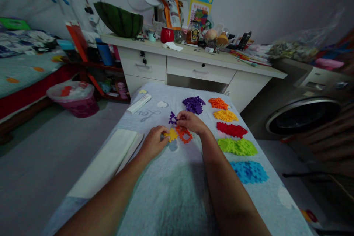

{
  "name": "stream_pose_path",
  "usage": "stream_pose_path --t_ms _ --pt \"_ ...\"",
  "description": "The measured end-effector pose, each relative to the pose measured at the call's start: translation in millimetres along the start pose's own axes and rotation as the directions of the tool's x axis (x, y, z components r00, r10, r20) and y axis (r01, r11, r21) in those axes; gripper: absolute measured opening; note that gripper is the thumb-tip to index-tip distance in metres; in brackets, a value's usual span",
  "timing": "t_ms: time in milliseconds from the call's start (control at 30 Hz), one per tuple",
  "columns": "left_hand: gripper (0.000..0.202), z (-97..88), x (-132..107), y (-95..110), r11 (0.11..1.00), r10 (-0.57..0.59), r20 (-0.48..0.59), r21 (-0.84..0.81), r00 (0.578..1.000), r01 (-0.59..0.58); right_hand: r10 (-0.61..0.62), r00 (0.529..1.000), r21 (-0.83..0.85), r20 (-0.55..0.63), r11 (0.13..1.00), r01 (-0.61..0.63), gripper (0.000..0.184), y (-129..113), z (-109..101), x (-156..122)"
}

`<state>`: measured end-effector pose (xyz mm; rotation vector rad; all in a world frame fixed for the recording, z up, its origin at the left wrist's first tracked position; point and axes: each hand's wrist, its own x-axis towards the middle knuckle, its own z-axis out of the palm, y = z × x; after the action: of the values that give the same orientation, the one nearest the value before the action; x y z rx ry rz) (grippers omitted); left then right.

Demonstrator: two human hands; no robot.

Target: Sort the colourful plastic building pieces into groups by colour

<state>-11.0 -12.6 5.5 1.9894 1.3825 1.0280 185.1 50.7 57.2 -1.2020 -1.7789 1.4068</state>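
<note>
My left hand [157,139] pinches the edge of a yellow interlocking plastic piece [173,135] with toothed sides. Beside that piece, on its right, lies an orange toothed frame piece [186,137]; whether the two are joined I cannot tell. My right hand [190,121] grips a purple triangular piece [173,118] with a hole in its middle, just above the yellow and orange ones. Its fingertips partly cover the purple piece's right corner. Farther back is a heap of purple pieces [194,104].
Piles of orange [218,103], yellow [225,115], red [232,129], green [238,146] and blue pieces [249,172] line the cloth's right side. A white folded sheet [106,164] and a white box [139,104] lie left. Behind stands a cluttered desk [199,69].
</note>
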Motion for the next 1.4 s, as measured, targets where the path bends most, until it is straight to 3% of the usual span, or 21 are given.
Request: stream_pose_path --t_ms 100,233,367,500,700,867,1100,1400 --pt "0.015 -1.5 0.4 3.0 1.000 -0.006 -0.001 0.012 1.000 0.006 -0.046 0.957 -0.134 -0.286 0.991 0.008 0.010 13.2 -9.8 6.3" --pt "0.014 -3.1 0.2 5.6 1.000 0.003 0.004 0.018 1.000 -0.003 -0.100 0.791 -0.284 -0.604 0.954 -0.096 0.008 28.1 -23.5 8.9" --pt "0.012 -3.5 0.0 5.7 0.999 0.016 0.014 0.031 1.000 -0.017 -0.170 0.645 -0.371 -0.745 0.909 -0.189 0.008 40.2 -31.4 7.7" --pt "0.013 -3.2 -0.5 4.7 0.999 0.020 0.022 0.037 1.000 -0.021 -0.200 0.586 -0.407 -0.785 0.880 -0.246 0.010 50.6 -34.4 10.7" --pt "0.014 -2.8 -1.0 3.7 0.999 0.021 0.040 0.033 0.999 -0.022 -0.223 0.586 -0.443 -0.779 0.858 -0.261 0.010 56.9 -33.3 18.6" --pt "0.014 -4.1 -1.1 7.1 0.999 0.005 0.044 0.038 0.999 -0.006 -0.245 0.560 -0.446 -0.791 0.858 -0.254 0.011 54.7 -31.8 19.3" --pt "0.013 -4.3 -1.4 8.4 0.999 0.018 0.043 0.043 0.999 -0.019 -0.221 0.602 -0.449 -0.768 0.855 -0.260 0.004 54.6 -30.0 22.5" --pt "0.012 -5.4 -0.7 9.3 0.998 0.020 0.051 0.051 0.998 -0.023 -0.224 0.654 -0.517 -0.722 0.803 -0.296 0.017 53.8 -29.1 23.8"
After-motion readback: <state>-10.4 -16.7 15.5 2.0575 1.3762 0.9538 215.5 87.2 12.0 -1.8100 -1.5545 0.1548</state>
